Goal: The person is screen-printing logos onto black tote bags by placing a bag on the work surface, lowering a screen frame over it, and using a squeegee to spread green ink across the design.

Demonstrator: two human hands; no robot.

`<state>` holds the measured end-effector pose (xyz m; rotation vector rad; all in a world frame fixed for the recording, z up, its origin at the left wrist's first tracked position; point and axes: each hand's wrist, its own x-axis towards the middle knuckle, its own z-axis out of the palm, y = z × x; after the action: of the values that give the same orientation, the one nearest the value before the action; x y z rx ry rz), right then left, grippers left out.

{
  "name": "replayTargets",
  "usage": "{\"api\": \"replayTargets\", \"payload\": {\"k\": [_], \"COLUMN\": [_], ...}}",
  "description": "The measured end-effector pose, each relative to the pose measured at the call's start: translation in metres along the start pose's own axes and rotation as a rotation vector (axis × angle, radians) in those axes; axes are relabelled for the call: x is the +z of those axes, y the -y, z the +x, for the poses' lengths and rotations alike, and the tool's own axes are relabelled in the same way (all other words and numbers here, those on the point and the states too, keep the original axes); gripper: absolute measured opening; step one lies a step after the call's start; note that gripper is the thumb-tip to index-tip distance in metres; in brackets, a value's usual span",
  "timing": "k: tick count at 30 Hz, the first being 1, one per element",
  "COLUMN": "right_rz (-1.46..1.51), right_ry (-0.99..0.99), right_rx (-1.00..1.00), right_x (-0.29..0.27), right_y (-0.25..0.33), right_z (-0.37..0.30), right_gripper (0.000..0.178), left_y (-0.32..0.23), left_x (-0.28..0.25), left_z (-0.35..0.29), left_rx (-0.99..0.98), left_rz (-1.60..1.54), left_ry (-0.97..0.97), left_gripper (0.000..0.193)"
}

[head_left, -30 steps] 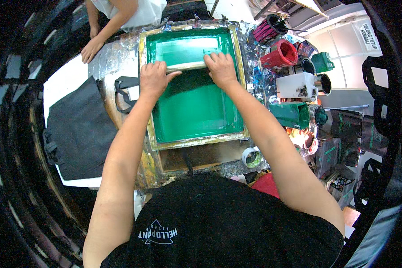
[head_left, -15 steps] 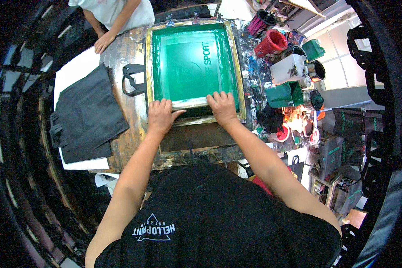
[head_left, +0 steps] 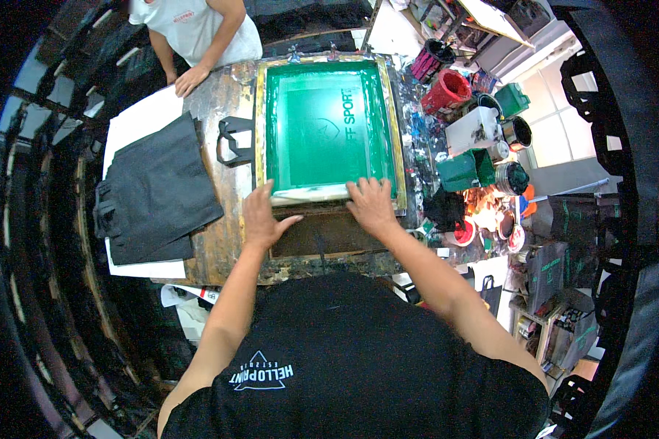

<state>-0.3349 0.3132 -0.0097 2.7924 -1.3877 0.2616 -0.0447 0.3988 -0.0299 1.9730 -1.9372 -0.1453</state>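
Observation:
A screen printing frame [head_left: 392, 117] filled with green ink lies on the worktable. Dark lettering and a shield-like outline show through its mesh. A squeegee [head_left: 311, 194] with a pale, ink-smeared edge rests across its near end. My left hand [head_left: 262, 219] is at the near left corner of the frame. Its fingers bend over the rail there, and its thumb points right below the near rail. My right hand [head_left: 373, 208] curls its fingers over the right part of the squeegee. Black bag handles [head_left: 234, 143] stick out from under the frame's left side.
Black bags [head_left: 157, 194] lie stacked on white sheets [head_left: 150, 110] at the left. A person's hand [head_left: 192, 79] rests at the table's far left. Ink buckets [head_left: 447, 91], tins and a green container [head_left: 465, 170] crowd the right side. Clamps [head_left: 332, 51] line the frame's far end.
The squeegee now sits closer to the near rail. My left hand has shifted left, off the squeegee to the frame's corner. The whole scene appears slightly lower and further right.

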Motion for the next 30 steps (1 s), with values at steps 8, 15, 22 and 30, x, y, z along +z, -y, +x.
{"api": "replayTargets", "payload": {"k": [8, 15, 22, 30], "right_rz": [0.086, 0.069, 0.020, -0.212], "right_ry": [-0.031, -0.098, -0.267, -0.668], "right_rx": [-0.010, 0.024, 0.026, -0.063], "right_x": [0.011, -0.066, -0.148, -0.220], "right_y": [0.005, 0.010, -0.002, -0.038], "right_z": [-0.024, 0.003, 0.067, 0.189], "right_gripper": [0.046, 0.051, 0.057, 0.048], "left_y": [0.055, 0.058, -0.002, -0.036], "left_x": [0.036, 0.029, -0.076, -0.130], "left_z": [-0.028, -0.041, 0.036, 0.133], "left_rx": [-0.177, -0.212, -0.331, -0.148], "left_rz": [-0.056, -0.303, -0.845, -0.940], "left_ry": [-0.018, -0.170, -0.423, -0.776], "left_gripper": [0.070, 0.077, 0.066, 0.064]}}
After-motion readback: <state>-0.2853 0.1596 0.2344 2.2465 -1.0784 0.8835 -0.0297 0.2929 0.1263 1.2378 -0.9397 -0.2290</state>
